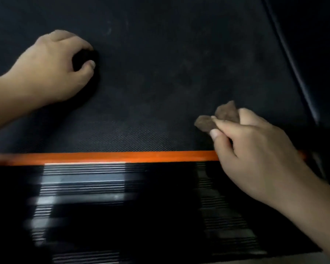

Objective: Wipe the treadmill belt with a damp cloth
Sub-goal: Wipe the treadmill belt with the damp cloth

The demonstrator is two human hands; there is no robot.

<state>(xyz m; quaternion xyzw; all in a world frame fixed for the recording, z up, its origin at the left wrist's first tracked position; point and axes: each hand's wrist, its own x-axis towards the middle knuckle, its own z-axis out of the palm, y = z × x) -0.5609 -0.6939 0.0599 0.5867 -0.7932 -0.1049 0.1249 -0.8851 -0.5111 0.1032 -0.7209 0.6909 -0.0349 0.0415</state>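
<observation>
The treadmill belt (160,73) fills the upper half of the view. It is dark and finely textured, with faint dull smudges across its middle and right part. Between the two hands a wide stretch of belt lies uncovered. Below it runs the black ribbed side rail (122,206), blurred and catching pale streaks of light. A narrow orange strip (112,156) marks the line where rail meets belt. At the far right a glossy dark frame edge (297,73) slants down and closes the belt on that side.

The right hand (255,149) reaches in from the lower right across the rail and the orange strip, knuckles up. Its thumb and fingertips pinch a cloth at the near right part of the belt. The left hand (51,67) comes in from the left edge and rests on the belt with its fingers curled under. A dark shape sits between thumb and fingers, but it cannot be told whether the hand grips anything.

The cloth (225,113) is small, brown and crumpled. It bunches out past the right fingertips and sits on or just over the belt, near the frame edge.
</observation>
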